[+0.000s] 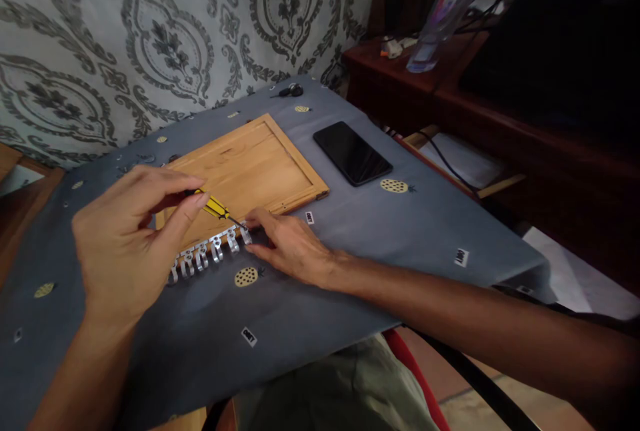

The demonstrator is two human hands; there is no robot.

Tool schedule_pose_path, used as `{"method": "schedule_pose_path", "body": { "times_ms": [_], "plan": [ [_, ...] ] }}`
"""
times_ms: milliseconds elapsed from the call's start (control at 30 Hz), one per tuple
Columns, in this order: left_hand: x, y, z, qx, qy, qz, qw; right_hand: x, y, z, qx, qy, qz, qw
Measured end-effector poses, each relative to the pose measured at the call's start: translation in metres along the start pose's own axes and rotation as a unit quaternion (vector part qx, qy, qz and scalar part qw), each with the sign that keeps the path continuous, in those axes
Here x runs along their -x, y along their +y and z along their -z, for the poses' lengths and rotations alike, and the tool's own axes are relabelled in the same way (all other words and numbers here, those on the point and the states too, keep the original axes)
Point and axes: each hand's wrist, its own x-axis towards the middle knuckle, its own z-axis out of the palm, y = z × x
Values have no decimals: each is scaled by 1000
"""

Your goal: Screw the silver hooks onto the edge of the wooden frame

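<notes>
My left hand (130, 237) pinches the handle of a small yellow-and-black screwdriver (216, 206). The screwdriver's tip reaches the right end of a metal hook strip (216, 247), a row of several silver hooks along the near edge of a framed wooden board (250, 164). Thumb and finger of my right hand (290, 247) close on that same right end of the strip, beside the tip. The board lies flat on the table. Whether a screw sits under the tip is too small to tell.
A black phone (353, 153) lies right of the board on the grey tablecloth (320, 311). Behind the board is a small dark object with a thin shaft (290, 91). A plastic bottle (437, 17) stands on the dark wooden desk (390, 77) at the right.
</notes>
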Motion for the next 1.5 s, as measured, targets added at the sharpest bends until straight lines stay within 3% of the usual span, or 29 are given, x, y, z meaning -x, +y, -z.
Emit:
{"method": "schedule_pose_path", "body": {
  "times_ms": [167,467,833,1067,1500],
  "plan": [
    [2,-2,1,10,-8,25,1000,0,-1,1,-2,0,-1,1000],
    [0,-2,-5,37,7,10,999,0,2,-2,-14,5,9,1000],
    [0,-5,1,45,-32,-6,998,0,0,-1,-1,7,3,1000],
    [-2,-2,-3,17,-1,-41,999,0,1,-1,1,3,0,1000],
    [3,-9,0,21,-18,30,999,0,-2,1,11,-4,-9,1000]
  ]
}}
